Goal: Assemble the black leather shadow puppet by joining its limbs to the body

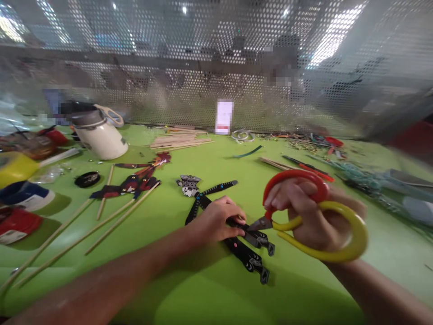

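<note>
My right hand [309, 212] grips a pair of scissors [358, 230] with one red and one yellow handle loop. The scissors' short metal blades point left and meet the upper leg of a black jointed puppet [248, 255]; whether they cut into it cannot be made out. On the puppet's middle rests my left hand [223, 219], thumb and fingers closed on the upper leg near the blade tips. The puppet lies flat, its grey-and-white head [189, 186] to the upper left, arms spread and both legs toward the lower right.
A second, dark red puppet [130, 185] with wooden sticks lies left. Behind it stand a cream jug [101, 140] and a black dish [87, 179]. Flat sticks [179, 137] lie at the back by a perforated metal screen [189, 90]. Tape rolls [16, 167] crowd the left edge.
</note>
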Tool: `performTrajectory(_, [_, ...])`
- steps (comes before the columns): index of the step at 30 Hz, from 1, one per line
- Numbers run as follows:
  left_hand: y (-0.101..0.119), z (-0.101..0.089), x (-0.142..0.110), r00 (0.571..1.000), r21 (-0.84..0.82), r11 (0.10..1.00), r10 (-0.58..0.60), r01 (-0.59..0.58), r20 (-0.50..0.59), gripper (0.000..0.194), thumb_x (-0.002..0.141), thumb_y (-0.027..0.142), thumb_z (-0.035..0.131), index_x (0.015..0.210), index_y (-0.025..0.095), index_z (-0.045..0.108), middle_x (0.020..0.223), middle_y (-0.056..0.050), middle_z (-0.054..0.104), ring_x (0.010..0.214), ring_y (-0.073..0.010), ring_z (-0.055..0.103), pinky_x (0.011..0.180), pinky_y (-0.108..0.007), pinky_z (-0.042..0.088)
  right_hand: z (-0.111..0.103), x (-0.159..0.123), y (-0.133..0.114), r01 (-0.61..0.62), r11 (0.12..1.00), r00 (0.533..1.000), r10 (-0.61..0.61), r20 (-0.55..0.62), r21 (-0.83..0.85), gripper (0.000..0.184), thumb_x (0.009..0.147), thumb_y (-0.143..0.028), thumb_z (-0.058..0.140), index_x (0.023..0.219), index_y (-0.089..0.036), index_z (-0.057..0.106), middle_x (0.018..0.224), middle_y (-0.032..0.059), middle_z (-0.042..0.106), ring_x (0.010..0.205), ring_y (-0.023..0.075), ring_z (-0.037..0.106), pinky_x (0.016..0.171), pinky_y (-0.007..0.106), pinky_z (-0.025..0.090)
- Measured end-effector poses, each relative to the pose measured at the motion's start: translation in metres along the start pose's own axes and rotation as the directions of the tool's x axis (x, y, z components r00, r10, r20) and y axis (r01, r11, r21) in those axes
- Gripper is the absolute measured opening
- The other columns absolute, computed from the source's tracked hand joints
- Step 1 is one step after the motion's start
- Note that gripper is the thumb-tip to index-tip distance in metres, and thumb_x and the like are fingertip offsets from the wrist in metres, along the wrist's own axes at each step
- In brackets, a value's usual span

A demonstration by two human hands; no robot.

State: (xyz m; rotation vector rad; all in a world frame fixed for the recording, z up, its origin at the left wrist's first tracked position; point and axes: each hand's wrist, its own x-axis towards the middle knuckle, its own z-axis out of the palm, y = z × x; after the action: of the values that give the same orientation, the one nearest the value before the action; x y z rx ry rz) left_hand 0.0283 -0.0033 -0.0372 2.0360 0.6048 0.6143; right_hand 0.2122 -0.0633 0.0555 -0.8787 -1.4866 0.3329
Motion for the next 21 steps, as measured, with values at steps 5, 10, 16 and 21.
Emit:
performTrajectory(5, [0.006, -0.004, 0.002, 1.000, 0.039, 0.999, 0.001, -0.001, 0.009, 0.020, 0.078, 0.016, 0.081, 0.096, 0.013, 0.071, 0.101, -0.009, 0.065, 0.094, -0.0191, 0.063, 0.082, -0.029, 0.055, 0.003, 0.013, 0.005, -0.059, 0.996, 0.997, 0.056, 0.046, 0.073, 0.032, 0.089, -0.024, 0.065, 0.057, -0.018, 0.063, 0.059, 0.0028, 0.061, 0.056, 0.0168, 0.064, 0.048, 0.029, 0.049])
performTrajectory(10, [0.010, -0.004, 0.001, 0.998, -0.034, 0.998, -0.061, 0.060, -0.029, 0.022, 0.075, 0.016, 0.083, 0.094, 0.014, 0.072, 0.100, -0.007, 0.062, 0.091, -0.0167, 0.062, 0.079, -0.024, 0.054, -0.024, 0.019, 0.026, -0.153, 0.961, 0.960, 0.089, 0.266, 0.232, 0.024, 0.093, -0.028, 0.063, 0.071, -0.017, 0.067, 0.067, 0.0054, 0.064, 0.063, 0.0188, 0.065, 0.053, 0.031, 0.051])
performTrajectory(16, [0.006, 0.001, -0.001, 0.992, -0.145, 0.983, -0.120, 0.115, -0.031, 0.027, 0.070, 0.014, 0.086, 0.095, 0.015, 0.074, 0.104, -0.006, 0.060, 0.083, -0.0139, 0.064, 0.079, -0.025, 0.055, -0.026, 0.020, 0.039, -0.326, 0.810, 0.937, 0.207, 0.282, 0.487, 0.025, 0.088, -0.038, 0.067, 0.071, -0.019, 0.064, 0.063, 0.0031, 0.056, 0.064, 0.0194, 0.061, 0.060, 0.035, 0.054])
performTrajectory(21, [0.004, 0.002, -0.001, 0.992, -0.152, 0.982, -0.119, 0.111, -0.040, 0.031, 0.068, 0.017, 0.088, 0.097, 0.017, 0.076, 0.105, -0.006, 0.061, 0.086, -0.0158, 0.065, 0.082, -0.028, 0.055, -0.024, 0.022, 0.044, -0.425, 0.708, 0.903, 0.290, 0.316, 0.565, 0.027, 0.082, -0.044, 0.074, 0.072, -0.021, 0.063, 0.064, 0.0020, 0.053, 0.063, 0.0185, 0.057, 0.064, 0.036, 0.054])
